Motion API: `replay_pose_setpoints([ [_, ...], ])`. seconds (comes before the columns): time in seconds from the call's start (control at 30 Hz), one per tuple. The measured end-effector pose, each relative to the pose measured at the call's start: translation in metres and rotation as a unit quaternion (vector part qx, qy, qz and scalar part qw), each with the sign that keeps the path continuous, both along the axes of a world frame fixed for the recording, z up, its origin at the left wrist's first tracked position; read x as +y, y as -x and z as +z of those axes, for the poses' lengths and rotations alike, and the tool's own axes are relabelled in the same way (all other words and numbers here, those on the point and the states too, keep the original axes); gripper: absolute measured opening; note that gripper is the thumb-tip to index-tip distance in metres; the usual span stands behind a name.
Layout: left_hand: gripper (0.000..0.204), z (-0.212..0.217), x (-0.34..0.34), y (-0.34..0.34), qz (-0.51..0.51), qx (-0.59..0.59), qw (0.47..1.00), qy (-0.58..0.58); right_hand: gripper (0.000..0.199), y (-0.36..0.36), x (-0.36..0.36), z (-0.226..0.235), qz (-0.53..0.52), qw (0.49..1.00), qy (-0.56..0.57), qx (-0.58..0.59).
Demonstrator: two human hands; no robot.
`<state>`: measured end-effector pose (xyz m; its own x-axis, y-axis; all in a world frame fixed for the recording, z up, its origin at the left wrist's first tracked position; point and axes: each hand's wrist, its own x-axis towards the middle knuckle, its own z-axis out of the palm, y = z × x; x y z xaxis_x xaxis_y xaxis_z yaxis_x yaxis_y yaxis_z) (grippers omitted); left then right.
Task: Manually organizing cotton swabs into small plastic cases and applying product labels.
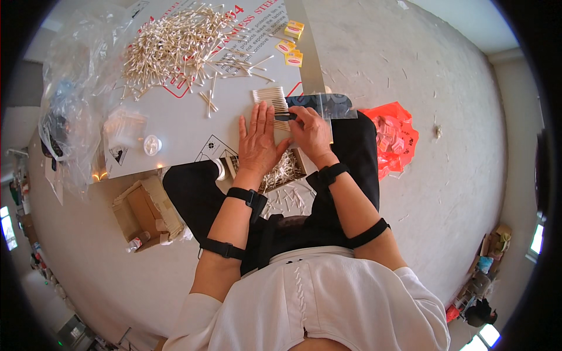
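My left hand (256,143) lies flat, fingers stretched out, on the near left part of a row of cotton swabs (267,95) laid side by side at the table's front edge. My right hand (312,133) is closed in a pinch at the right of this row, on a small black object (285,116) whose kind I cannot make out. Part of that object is hidden by the fingers. Next to the right hand, a clear plastic bag (339,106) lies over the table's edge and my right thigh. A large heap of loose cotton swabs (175,47) covers the far left.
Small yellow boxes (294,57) stand at the far right of the table (193,126). A round clear container (152,145) is at the left. Below my hands is a box of swabs (284,172). A red bag (393,137) and an open carton (140,216) flank my legs.
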<state>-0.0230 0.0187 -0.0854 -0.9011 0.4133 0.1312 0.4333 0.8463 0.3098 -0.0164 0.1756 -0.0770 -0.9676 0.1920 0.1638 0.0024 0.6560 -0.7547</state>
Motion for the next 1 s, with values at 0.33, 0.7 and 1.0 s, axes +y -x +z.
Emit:
replay_pose_setpoints([
  [0.33, 0.093, -0.001, 0.000, 0.000, 0.001, -0.007, 1.000, -0.002, 0.022, 0.006, 0.001, 0.000, 0.004, 0.999, -0.041, -0.014],
  [0.7, 0.091, 0.001, 0.000, -0.001, 0.000, -0.011, 1.000, -0.007, 0.018, 0.008, 0.001, 0.002, 0.002, 1.000, -0.018, -0.010],
  [1.0, 0.091, 0.001, 0.000, 0.000, 0.001, -0.013, 1.000, -0.010, 0.017, 0.019, 0.003, 0.003, 0.014, 0.999, -0.046, -0.002],
])
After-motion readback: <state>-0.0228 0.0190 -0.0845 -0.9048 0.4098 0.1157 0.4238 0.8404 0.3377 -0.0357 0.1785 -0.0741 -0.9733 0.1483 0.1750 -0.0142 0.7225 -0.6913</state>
